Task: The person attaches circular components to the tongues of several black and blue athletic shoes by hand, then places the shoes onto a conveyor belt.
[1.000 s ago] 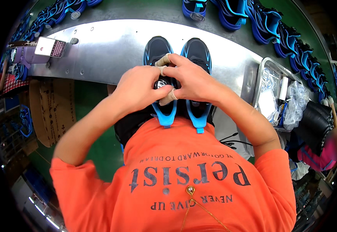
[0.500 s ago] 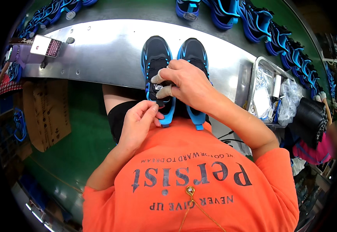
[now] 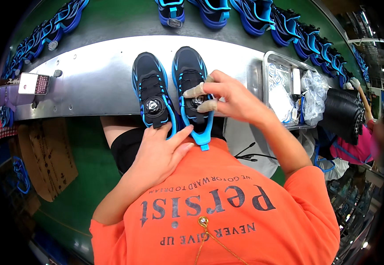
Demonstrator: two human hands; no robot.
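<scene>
Two black-and-blue sneakers stand side by side at the metal bench's near edge, toes pointing away from me. My right hand has pale finger cots on two fingertips. Those fingers close around the round lacing dial on the right sneaker. On the left sneaker, the matching dial is in plain sight. My left hand rests at that shoe's heel opening with fingers spread. One finger reaches over to the collar of the right sneaker; the shoe's opening hides some fingertips.
A metal tray holding clear plastic bags stands at right, beside a black rolled bundle. Rows of similar sneakers line the far side. A phone lies at left, above a cardboard box. Another person's arm shows far right.
My right hand has gone from the left sneaker's dial to the right one's. My left hand has let go of the left sneaker's tongue and spread out. The whole view has shifted.
</scene>
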